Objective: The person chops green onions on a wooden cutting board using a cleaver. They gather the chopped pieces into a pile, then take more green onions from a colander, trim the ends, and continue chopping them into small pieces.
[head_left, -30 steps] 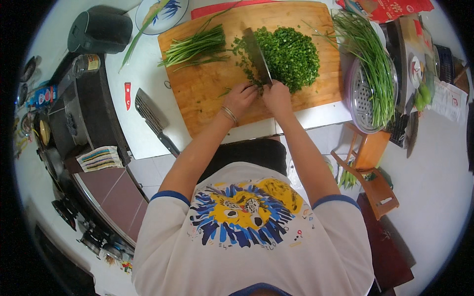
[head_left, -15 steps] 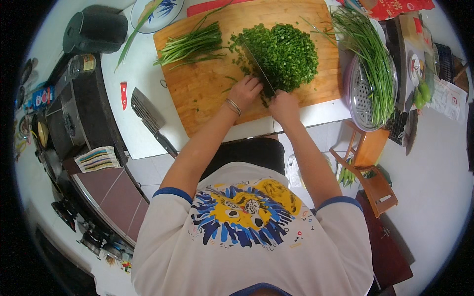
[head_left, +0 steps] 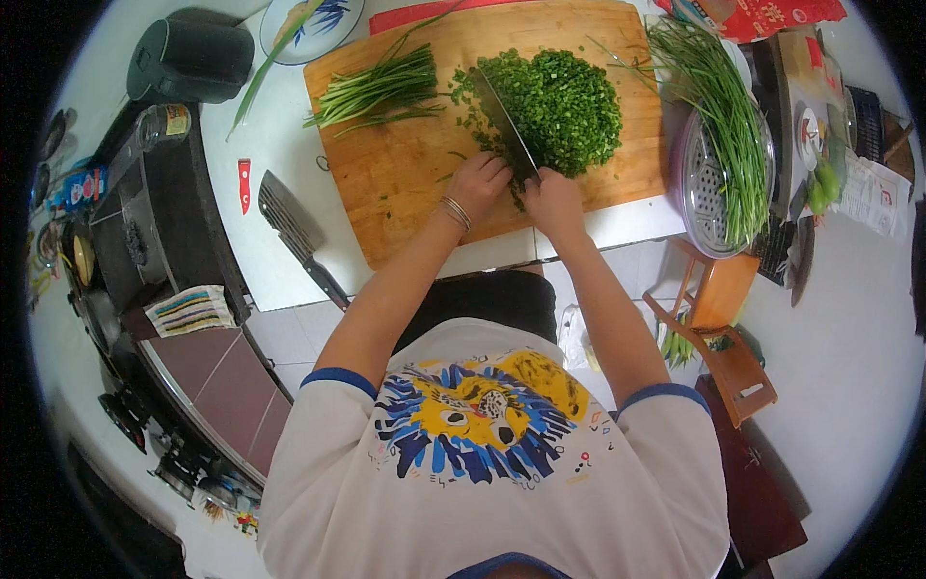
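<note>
My right hand (head_left: 557, 201) is closed around the handle end of a kitchen knife (head_left: 508, 125). Its blade slants away to the far left, along the left side of a large heap of chopped chives (head_left: 574, 111). Just left of the blade, my left hand (head_left: 479, 183) presses down on the wooden cutting board (head_left: 386, 207) with curled fingers. What lies under those fingertips is hidden. Loose green bits lie around both hands. A bundle of uncut chives (head_left: 381, 89) rests on the board's far left part.
A cleaver (head_left: 299, 241) and a red-handled peeler-like tool (head_left: 244, 185) lie on the white table, left of the board. Long chives (head_left: 728, 154) drape over a colander (head_left: 702, 188) at right. A patterned plate (head_left: 318, 39) sits far left. A wooden chair (head_left: 728, 289) stands at lower right.
The knife blade has tilted, showing more of its flat face, and its tip has risen slightly. Both hands stay almost in place.
</note>
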A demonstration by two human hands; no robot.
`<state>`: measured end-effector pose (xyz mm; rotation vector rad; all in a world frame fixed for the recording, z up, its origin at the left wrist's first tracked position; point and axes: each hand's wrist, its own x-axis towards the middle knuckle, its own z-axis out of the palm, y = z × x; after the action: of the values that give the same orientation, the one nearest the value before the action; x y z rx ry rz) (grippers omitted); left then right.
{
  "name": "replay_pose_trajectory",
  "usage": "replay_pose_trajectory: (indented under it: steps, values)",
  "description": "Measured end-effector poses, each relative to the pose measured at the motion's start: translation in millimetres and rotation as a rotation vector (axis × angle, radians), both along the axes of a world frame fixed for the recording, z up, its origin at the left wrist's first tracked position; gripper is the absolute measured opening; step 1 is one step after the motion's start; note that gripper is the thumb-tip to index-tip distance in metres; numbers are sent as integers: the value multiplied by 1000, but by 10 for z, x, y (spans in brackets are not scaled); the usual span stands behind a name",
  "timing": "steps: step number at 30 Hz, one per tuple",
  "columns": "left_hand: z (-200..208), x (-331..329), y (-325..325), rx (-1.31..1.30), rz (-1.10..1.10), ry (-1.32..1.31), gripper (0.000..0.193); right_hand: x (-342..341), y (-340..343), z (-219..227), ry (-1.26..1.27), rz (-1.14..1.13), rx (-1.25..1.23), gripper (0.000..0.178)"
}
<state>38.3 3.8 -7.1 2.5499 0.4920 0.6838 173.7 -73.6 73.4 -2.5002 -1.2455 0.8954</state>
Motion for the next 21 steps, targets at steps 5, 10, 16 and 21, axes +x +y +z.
replay_pose_trajectory:
  steps: [5, 10, 16, 21]
  values:
    - [-18, 6, 22, 25, 10, -28, 28, -18, -36, -23, -10, 38, -119, 18]
    - [22, 4, 39, 63, 37, -55, 24, -99, 97, -25, -12, -16, -142, 19]
    - [-74, -43, 16, 56, -9, -62, 29, -19, 105, -134, 41, -76, 82, 20]
    - [-44, -30, 18, 11, 37, -36, 29, -15, 22, 59, 7, 15, -34, 22]
